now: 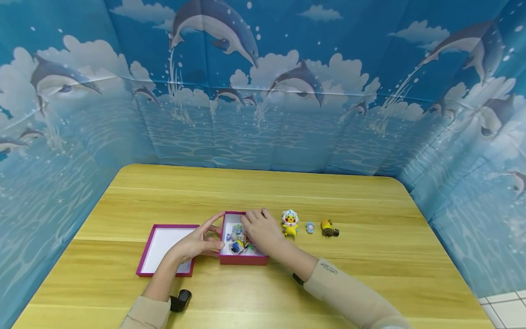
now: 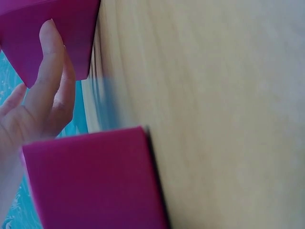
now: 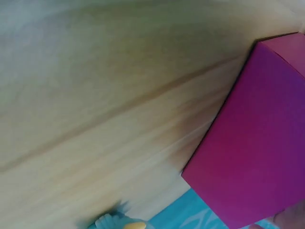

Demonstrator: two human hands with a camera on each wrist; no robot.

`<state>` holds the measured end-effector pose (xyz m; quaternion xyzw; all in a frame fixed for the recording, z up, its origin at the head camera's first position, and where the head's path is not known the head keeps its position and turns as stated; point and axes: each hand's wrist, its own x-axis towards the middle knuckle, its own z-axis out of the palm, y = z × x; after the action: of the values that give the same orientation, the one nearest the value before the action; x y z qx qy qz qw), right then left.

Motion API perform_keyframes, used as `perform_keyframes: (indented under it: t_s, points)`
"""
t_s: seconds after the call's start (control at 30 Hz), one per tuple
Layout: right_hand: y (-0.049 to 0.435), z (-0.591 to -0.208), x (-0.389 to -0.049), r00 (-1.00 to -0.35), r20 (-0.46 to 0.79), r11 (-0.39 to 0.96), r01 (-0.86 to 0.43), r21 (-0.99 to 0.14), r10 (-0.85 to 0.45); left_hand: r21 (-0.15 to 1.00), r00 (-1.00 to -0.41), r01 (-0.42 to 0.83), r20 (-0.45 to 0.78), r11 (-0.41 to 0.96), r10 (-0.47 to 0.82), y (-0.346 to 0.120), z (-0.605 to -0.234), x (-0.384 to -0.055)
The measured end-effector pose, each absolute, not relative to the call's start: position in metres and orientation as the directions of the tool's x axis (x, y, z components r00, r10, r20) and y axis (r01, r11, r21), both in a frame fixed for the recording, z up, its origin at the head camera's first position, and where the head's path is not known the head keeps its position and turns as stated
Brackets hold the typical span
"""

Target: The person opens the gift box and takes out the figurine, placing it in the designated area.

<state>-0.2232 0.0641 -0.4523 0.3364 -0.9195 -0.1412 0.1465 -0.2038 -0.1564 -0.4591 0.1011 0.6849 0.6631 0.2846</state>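
A magenta box (image 1: 243, 260) with a white inside holds several small toy figures (image 1: 237, 246), one of them blue, white and yellow. My left hand (image 1: 201, 242) steadies its left side, thumb at the near part of the rim and another finger by the far corner. In the left wrist view, fairly straight fingers (image 2: 47, 71) press on the magenta wall. My right hand (image 1: 261, 231) reaches over the right side into the box; its fingertips are hidden, and I cannot tell what they hold. The right wrist view shows mostly the box's outer wall (image 3: 257, 133).
A shallow magenta lid (image 1: 168, 244) with a white inside lies left of the box, under my left forearm. Right of the box, a yellow figure in a white hood (image 1: 290, 224), a small blue figure (image 1: 310, 227) and a yellow-and-brown toy (image 1: 329, 228) stand in a row.
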Motion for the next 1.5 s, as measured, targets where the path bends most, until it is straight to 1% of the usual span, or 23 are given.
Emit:
perform_keyframes:
  t_s: [0.17, 0.37, 0.5, 0.83, 1.1, 1.5]
  points:
    - [0.0614, -0.4548, -0.2225, -0.757, 0.124, 0.731, -0.554, 0.398, -0.641, 0.965, -0.817, -0.241, -0.26, 0.105, 0.514, -0.1557, -0.4606, -0.2048]
    - [0.0586, -0.4569, -0.2226, -0.791, 0.056, 0.748, -0.55, 0.372, -0.609, 0.964, -0.821, -0.241, -0.263, 0.111, 0.507, -0.1551, -0.4617, -0.2062]
    - [0.0577, -0.4568, -0.2223, -0.803, 0.041, 0.756, -0.541, 0.367, -0.595, 0.965, -0.821, -0.239, -0.26, 0.107, 0.509, -0.1554, -0.4615, -0.2058]
    - [0.0567, -0.4563, -0.2212, -0.812, 0.033, 0.753, -0.524, 0.398, -0.583, 0.967, -0.821, -0.235, -0.254, 0.104, 0.512, -0.1555, -0.4606, -0.2044]
    - [0.0558, -0.4573, -0.2218, -0.818, 0.02, 0.762, -0.526, 0.377, -0.575, 0.967, -0.821, -0.233, -0.253, 0.104, 0.512, -0.1558, -0.462, -0.2044]
    - [0.0556, -0.458, -0.2205, -0.819, 0.047, 0.776, -0.522, 0.355, -0.572, 0.965, -0.818, -0.244, -0.259, 0.099, 0.514, -0.156, -0.4623, -0.2041]
